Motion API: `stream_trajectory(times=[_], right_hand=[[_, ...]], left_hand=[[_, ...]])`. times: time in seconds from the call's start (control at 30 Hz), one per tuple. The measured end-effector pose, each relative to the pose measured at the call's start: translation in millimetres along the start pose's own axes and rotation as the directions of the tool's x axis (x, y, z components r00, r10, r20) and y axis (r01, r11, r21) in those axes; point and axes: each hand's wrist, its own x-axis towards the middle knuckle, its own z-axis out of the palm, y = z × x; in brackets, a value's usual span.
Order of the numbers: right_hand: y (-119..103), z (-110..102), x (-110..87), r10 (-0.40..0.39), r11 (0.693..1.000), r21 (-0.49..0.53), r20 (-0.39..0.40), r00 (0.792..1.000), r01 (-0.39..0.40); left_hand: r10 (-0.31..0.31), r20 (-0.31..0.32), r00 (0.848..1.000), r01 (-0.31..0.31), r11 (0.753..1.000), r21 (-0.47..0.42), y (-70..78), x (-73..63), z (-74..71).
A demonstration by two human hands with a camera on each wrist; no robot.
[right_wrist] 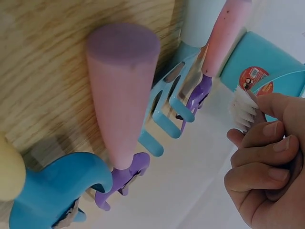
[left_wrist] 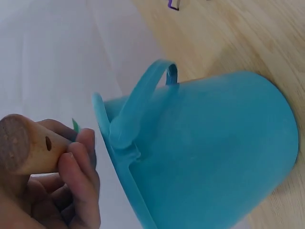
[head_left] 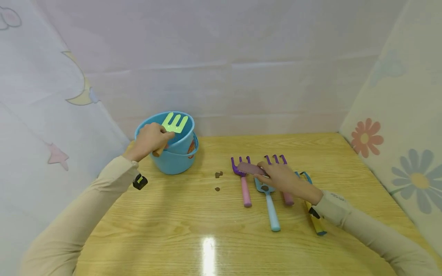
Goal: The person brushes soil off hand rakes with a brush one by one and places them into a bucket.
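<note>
My left hand (head_left: 147, 140) grips the wooden handle (left_wrist: 40, 145) of a small hand fork with a light green three-tined head (head_left: 175, 124). It holds the fork above the rim of a blue bucket (head_left: 174, 163), tines over the opening. Over the row of tools, my right hand (head_left: 280, 178) holds a brush with a mauve back (head_left: 252, 169) and white bristles (right_wrist: 242, 110). Beneath the brush lie a purple hand rake with a pink handle (head_left: 245, 191) and a light blue rake (head_left: 272, 212) with a brown flake on its head.
A second purple rake with a pink handle (head_left: 288, 198) and a blue tool with a yellow handle (head_left: 315, 222) lie to the right, partly hidden by my right arm. Brown crumbs (head_left: 217, 175) lie on the wooden table (head_left: 172, 237). Patterned cloth walls stand around it.
</note>
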Motion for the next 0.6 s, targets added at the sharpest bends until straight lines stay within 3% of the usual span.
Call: stream_trajectory(times=[0.33, 0.6], right_hand=[[5, -1, 0.7, 0.011, 1.0, 0.0, -0.015, 1.0, -0.011], [10, 4, -0.4, 0.03, 0.999, 0.014, -0.004, 1.0, -0.03]], left_hand=[[-0.059, 0.12, 0.991, 0.052, 0.997, 0.061, -22.2, 19.8, -6.5], [-0.136, 0.25, 0.959, 0.122, 0.99, 0.069, -30.0, 39.2, -3.4]])
